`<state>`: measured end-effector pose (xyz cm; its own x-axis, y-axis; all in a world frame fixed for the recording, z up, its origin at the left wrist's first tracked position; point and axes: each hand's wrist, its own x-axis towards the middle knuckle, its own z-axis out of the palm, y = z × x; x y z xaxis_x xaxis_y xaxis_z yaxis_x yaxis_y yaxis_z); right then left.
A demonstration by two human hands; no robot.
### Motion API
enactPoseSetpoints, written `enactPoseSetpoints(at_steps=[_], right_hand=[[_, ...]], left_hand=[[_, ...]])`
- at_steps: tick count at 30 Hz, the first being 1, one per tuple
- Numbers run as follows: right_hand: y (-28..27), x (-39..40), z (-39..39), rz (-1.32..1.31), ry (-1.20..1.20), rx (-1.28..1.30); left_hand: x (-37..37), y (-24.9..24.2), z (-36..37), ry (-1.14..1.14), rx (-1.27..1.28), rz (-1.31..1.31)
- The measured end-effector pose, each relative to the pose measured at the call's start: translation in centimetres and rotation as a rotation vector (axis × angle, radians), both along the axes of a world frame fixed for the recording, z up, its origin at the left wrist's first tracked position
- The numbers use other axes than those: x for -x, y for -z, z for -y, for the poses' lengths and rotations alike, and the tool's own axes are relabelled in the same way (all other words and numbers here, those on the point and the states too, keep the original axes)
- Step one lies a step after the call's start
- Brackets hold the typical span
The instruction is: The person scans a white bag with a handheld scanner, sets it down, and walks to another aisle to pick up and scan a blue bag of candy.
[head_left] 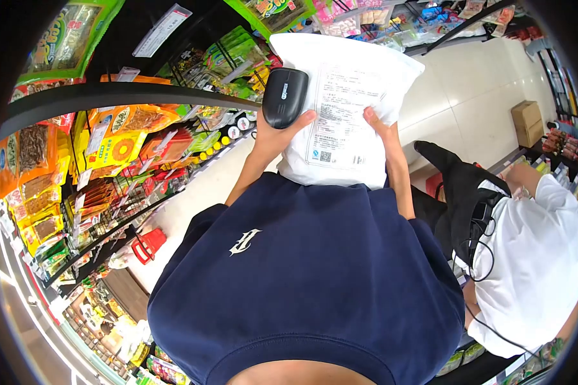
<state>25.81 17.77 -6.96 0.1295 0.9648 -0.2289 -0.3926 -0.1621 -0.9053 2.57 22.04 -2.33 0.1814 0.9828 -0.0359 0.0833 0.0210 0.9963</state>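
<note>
A large white package (347, 96) with printed text and a square code is held up in front of my chest. My left hand (273, 135) grips its left edge, thumb on the printed face. Against that same hand, at the package's upper left, is a black rounded handheld device (285, 97); how the fingers hold it is hidden. My right hand (384, 131) grips the package's right edge, thumb on the front, the other fingers behind it.
Shelves of packaged snacks (119, 147) stand at the left, with more bags along the top. A person in a white shirt (526, 256) is close on the right. A cardboard box (527, 124) stands at the far right, a red basket (149, 246) at the lower left.
</note>
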Motion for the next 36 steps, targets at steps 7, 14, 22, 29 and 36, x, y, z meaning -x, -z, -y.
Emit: enactPoseSetpoints(at_steps=[7,14,22,29,36], right_hand=[[0.2,0.0,0.0,-0.047,-0.007,-0.036],[1.6,-0.4,0.3,-0.048,-0.018,-0.015],[2.6,-0.2,1.4,-0.004,0.014,0.032],[4.5,0.6,3.7,-0.311,-0.075,0.474],[-1.5,2.9,2.4,-0.388,-0.164,0.506]], left_hand=[[-0.2,0.2,-0.1,0.007,-0.037,-0.030],[-0.1,-0.1,0.0,0.023,-0.032,-0.046],[-0.1,-0.5,0.7,-0.008,0.111,0.001],[1.8,2.6,2.2,-0.095,0.102,-0.128],[2.7,0.0,2.8,-0.072,-0.008,-0.128]])
